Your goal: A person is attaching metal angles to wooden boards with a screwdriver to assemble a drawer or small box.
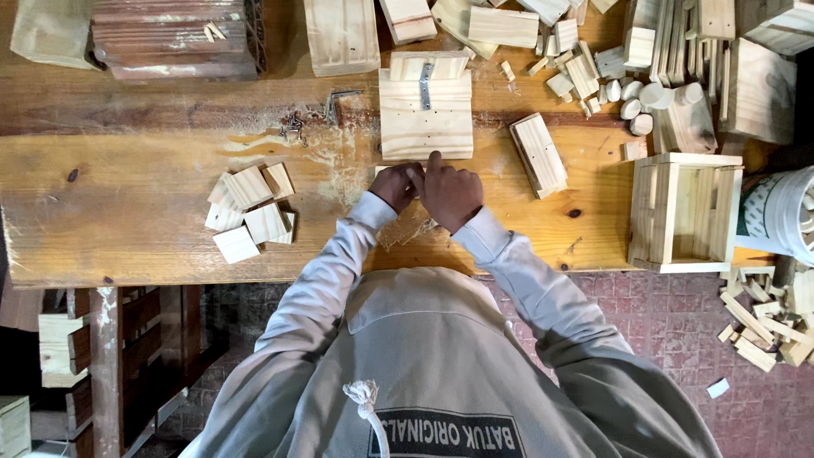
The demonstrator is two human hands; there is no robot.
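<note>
Wooden worktop seen from above, brick-red tiled floor at the near side, offcuts scattered on it at right. Person in grey hoodie leans over the worktop's near edge. Left hand is curled into a loose fist, knuckles up, just near of the hinged wooden panel; whether it pinches something small cannot be told. Right hand sits touching the left one, index finger stretched out so its tip meets the panel's near edge, other fingers folded. The panel lies flat at the worktop's centre, made of two boards joined by a small metal hinge across the seam at its far end. Left of the hands, a cluster of small square wood blocks. Far left of the panel, a heap of screws and a bent metal piece. Right of the panel, a slatted wood piece lies tilted. Further right, an open wooden box at the worktop's edge, white bucket beside it. Far right corner holds short dowel rounds among loose wood pieces.
</note>
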